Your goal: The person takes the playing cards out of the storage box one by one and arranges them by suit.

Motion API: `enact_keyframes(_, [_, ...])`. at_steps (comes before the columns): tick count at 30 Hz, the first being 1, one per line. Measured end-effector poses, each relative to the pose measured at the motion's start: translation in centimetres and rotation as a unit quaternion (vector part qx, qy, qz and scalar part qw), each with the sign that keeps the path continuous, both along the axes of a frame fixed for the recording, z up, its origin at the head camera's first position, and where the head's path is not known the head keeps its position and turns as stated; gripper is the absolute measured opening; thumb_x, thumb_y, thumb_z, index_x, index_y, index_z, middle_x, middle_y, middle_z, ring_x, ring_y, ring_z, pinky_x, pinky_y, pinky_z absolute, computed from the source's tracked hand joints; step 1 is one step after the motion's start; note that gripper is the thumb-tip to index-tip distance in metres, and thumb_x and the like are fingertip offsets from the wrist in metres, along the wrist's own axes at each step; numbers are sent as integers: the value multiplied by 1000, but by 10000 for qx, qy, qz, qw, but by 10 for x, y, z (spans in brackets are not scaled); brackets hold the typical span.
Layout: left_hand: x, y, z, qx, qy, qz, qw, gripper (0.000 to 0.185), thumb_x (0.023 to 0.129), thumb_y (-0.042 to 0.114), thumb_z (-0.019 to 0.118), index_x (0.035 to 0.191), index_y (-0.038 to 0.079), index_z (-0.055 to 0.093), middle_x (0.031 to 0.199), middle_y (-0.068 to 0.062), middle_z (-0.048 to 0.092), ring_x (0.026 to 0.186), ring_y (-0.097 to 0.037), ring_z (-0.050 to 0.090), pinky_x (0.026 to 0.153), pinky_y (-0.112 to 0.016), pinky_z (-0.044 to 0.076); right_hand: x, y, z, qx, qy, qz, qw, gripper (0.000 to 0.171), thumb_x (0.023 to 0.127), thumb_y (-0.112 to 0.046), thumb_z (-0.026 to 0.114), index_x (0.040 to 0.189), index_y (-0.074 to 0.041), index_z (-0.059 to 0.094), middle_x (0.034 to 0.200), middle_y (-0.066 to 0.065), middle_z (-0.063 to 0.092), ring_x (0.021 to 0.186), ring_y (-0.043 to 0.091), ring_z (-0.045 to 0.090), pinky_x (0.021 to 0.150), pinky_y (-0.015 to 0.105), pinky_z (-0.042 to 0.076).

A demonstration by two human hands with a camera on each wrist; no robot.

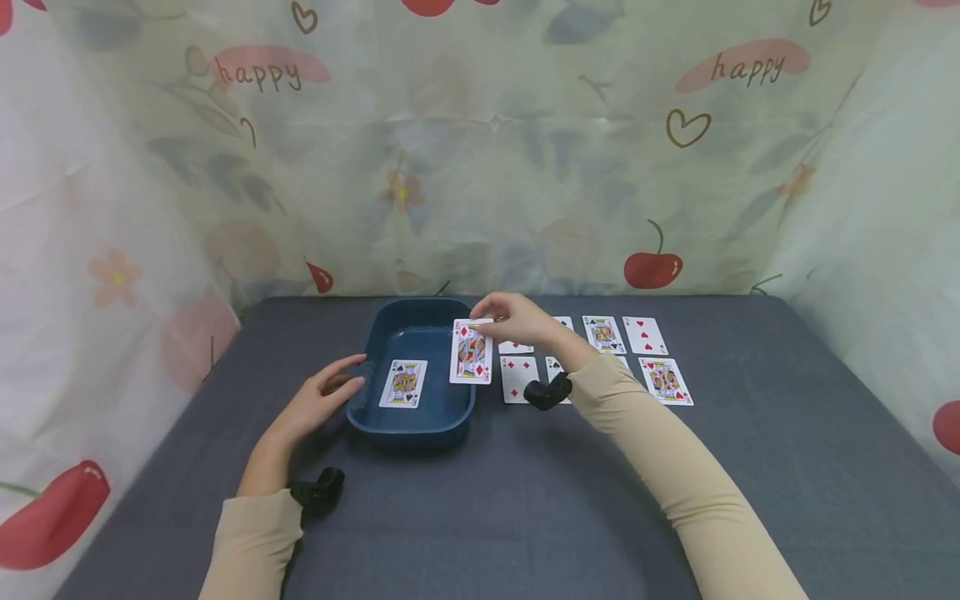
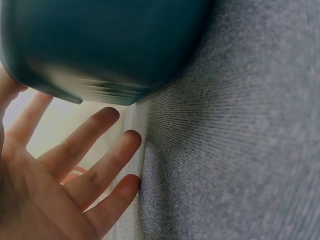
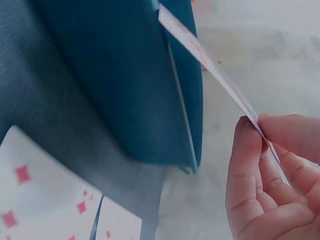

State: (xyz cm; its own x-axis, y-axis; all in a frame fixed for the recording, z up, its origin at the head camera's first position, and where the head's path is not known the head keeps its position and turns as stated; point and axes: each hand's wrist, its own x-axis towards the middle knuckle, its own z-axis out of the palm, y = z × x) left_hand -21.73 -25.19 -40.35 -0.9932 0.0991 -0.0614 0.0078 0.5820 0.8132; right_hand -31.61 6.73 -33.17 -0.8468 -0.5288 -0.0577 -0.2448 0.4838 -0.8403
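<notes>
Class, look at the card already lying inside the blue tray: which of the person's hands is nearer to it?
Left. The left hand rests at the tray's left rim, beside the card; the right hand holds another card over the tray's right edge.

R forearm hides part of card rows (image 1: 558,367); tray (image 2: 100,45) blurred, cropped in L-wrist view.
</notes>
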Motion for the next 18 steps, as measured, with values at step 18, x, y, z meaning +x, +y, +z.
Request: enact_keyframes(18, [1,2,3,-38,-109,57,9999,56,95,42,48,145,21,32,151,-19,30,134,-41,36,105,-62,31,23,60,-27,43,54,-78,9999,25,88,-11,61,112,-5,59,83,7,62,74,27,57,69,37,49])
